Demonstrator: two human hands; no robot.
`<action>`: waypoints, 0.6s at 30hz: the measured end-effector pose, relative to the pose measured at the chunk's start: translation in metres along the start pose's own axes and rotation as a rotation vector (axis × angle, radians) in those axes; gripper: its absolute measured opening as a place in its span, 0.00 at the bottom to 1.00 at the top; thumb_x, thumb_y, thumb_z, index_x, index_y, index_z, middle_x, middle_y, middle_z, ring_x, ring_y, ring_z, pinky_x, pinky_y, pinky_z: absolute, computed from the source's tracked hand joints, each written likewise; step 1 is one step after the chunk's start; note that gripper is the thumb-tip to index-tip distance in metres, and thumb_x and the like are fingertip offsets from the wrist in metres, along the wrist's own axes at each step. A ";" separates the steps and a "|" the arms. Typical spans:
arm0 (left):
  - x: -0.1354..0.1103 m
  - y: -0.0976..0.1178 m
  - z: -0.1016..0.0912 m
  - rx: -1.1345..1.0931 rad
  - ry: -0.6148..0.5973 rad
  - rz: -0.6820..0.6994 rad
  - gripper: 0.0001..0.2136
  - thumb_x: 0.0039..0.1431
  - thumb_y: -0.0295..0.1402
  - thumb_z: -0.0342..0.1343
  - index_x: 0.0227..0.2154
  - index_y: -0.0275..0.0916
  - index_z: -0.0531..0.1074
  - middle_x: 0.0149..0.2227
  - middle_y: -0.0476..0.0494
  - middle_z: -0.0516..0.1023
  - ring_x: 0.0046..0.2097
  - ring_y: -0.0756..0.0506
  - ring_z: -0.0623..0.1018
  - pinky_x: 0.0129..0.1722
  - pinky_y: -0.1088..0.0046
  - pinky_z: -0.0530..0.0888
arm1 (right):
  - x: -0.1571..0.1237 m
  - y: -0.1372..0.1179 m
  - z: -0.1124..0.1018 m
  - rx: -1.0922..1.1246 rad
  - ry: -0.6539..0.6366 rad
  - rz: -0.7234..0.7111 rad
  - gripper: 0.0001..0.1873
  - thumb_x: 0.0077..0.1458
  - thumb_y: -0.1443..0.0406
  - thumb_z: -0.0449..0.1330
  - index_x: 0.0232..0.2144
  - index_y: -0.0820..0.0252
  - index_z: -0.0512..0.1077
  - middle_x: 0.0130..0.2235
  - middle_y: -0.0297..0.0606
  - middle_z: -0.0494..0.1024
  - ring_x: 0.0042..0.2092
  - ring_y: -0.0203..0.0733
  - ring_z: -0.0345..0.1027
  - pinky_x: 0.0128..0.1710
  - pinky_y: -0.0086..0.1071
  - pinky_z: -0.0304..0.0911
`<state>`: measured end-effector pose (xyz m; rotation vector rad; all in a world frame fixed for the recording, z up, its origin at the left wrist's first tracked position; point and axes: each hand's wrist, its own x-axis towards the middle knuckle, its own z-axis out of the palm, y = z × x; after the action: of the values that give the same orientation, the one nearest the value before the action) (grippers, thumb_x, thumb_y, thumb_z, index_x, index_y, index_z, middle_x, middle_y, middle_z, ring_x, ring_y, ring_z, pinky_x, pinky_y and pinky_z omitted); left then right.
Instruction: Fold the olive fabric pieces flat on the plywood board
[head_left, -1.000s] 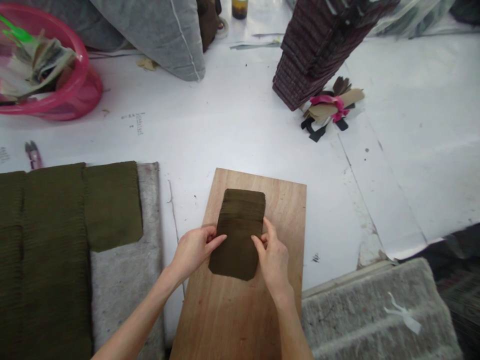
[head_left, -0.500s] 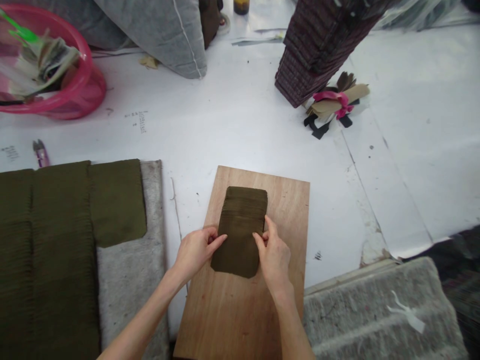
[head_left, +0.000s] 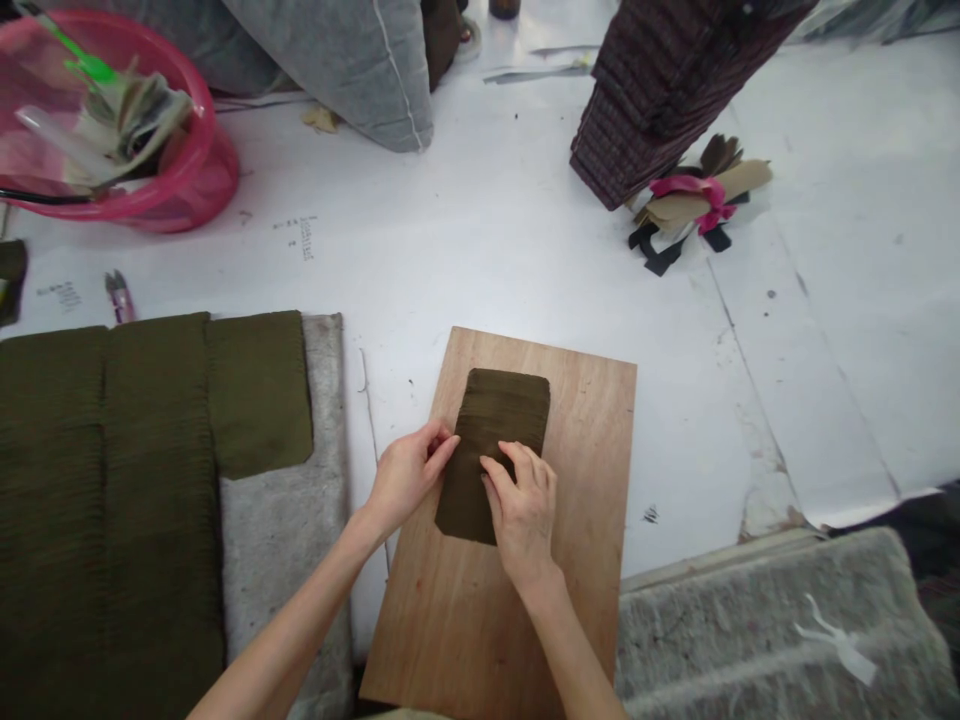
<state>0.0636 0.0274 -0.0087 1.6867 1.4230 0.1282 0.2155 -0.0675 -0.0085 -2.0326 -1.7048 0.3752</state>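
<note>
A stack of olive-green fabric pieces (head_left: pixel 501 415) with rounded corners lies on a wooden board (head_left: pixel 585 470). My left hand (head_left: pixel 409 475) pinches the stack's left edge. The fingers of my right hand (head_left: pixel 523 505) lie flat across the top piece, covering its lower right part. The near right corner of the stack is hidden under that hand.
Rows of olive fabric pieces (head_left: pixel 135 440) cover a grey felt pad (head_left: pixel 281 540) at left. A pink basin (head_left: pixel 187 170) with scraps sits far left. A tall dark maroon stack (head_left: pixel 660 80), a tied bundle of scraps (head_left: pixel 694 205), small snips (head_left: pixel 120 297) and another felt pad (head_left: pixel 750 640) surround the board.
My right hand has slid from the stack's right edge onto the top piece. The left hand keeps its pinch. The view has shifted slightly to the left.
</note>
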 end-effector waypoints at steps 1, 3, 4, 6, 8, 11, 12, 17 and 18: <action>0.002 0.000 0.000 -0.006 0.002 0.004 0.14 0.62 0.43 0.46 0.29 0.40 0.68 0.23 0.52 0.73 0.26 0.50 0.70 0.27 0.76 0.62 | 0.000 0.001 -0.001 0.003 0.001 -0.013 0.11 0.60 0.69 0.55 0.41 0.53 0.75 0.50 0.39 0.73 0.55 0.45 0.62 0.54 0.43 0.57; 0.004 -0.002 0.001 -0.024 0.002 0.012 0.14 0.62 0.43 0.47 0.28 0.40 0.68 0.23 0.52 0.72 0.26 0.50 0.70 0.27 0.77 0.62 | 0.002 0.003 -0.003 0.016 -0.006 -0.032 0.10 0.60 0.69 0.56 0.39 0.54 0.75 0.49 0.38 0.74 0.55 0.44 0.62 0.56 0.44 0.56; 0.004 -0.003 0.001 -0.032 0.001 0.016 0.14 0.62 0.43 0.47 0.29 0.40 0.68 0.23 0.52 0.72 0.26 0.50 0.70 0.27 0.77 0.62 | 0.004 0.003 -0.004 0.026 -0.011 -0.037 0.10 0.60 0.69 0.56 0.40 0.54 0.75 0.49 0.39 0.74 0.55 0.43 0.62 0.57 0.45 0.55; 0.004 -0.004 0.001 -0.047 0.000 0.022 0.13 0.62 0.43 0.46 0.29 0.40 0.68 0.24 0.52 0.72 0.26 0.51 0.70 0.27 0.77 0.62 | 0.009 0.003 -0.003 0.037 -0.024 -0.038 0.11 0.60 0.69 0.56 0.44 0.55 0.74 0.50 0.40 0.73 0.55 0.43 0.62 0.58 0.45 0.54; 0.004 -0.004 0.001 -0.053 0.000 0.024 0.13 0.62 0.43 0.46 0.29 0.40 0.68 0.23 0.53 0.72 0.26 0.51 0.70 0.27 0.77 0.62 | 0.012 0.003 0.000 0.033 -0.032 -0.047 0.12 0.60 0.68 0.56 0.45 0.55 0.73 0.51 0.40 0.73 0.56 0.43 0.61 0.58 0.45 0.54; 0.006 -0.003 0.001 -0.054 0.006 0.023 0.13 0.62 0.43 0.47 0.29 0.40 0.67 0.23 0.53 0.72 0.25 0.51 0.70 0.27 0.77 0.62 | 0.013 0.005 0.004 0.025 -0.040 -0.078 0.11 0.61 0.68 0.55 0.43 0.52 0.74 0.51 0.39 0.72 0.57 0.43 0.60 0.58 0.47 0.54; 0.006 -0.003 0.000 -0.052 0.006 0.023 0.13 0.62 0.43 0.47 0.29 0.40 0.67 0.23 0.53 0.72 0.26 0.51 0.70 0.27 0.77 0.62 | 0.013 0.006 0.004 0.029 -0.042 -0.086 0.11 0.61 0.69 0.54 0.42 0.52 0.74 0.51 0.39 0.72 0.57 0.43 0.60 0.59 0.47 0.53; 0.007 -0.002 -0.001 -0.051 0.001 0.018 0.13 0.62 0.43 0.47 0.29 0.40 0.68 0.23 0.52 0.73 0.26 0.50 0.70 0.27 0.76 0.62 | 0.020 0.010 -0.006 0.038 -0.027 -0.021 0.10 0.60 0.67 0.56 0.43 0.55 0.73 0.50 0.40 0.72 0.54 0.44 0.61 0.55 0.43 0.56; 0.007 -0.001 -0.001 -0.052 0.002 0.018 0.13 0.62 0.43 0.47 0.29 0.40 0.68 0.23 0.52 0.73 0.26 0.50 0.70 0.27 0.76 0.63 | 0.023 0.011 -0.009 0.024 -0.025 0.006 0.10 0.59 0.67 0.57 0.43 0.55 0.73 0.49 0.41 0.72 0.53 0.44 0.61 0.53 0.43 0.57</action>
<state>0.0642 0.0332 -0.0120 1.6574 1.3947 0.1755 0.2331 -0.0482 -0.0044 -2.0249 -1.7013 0.4230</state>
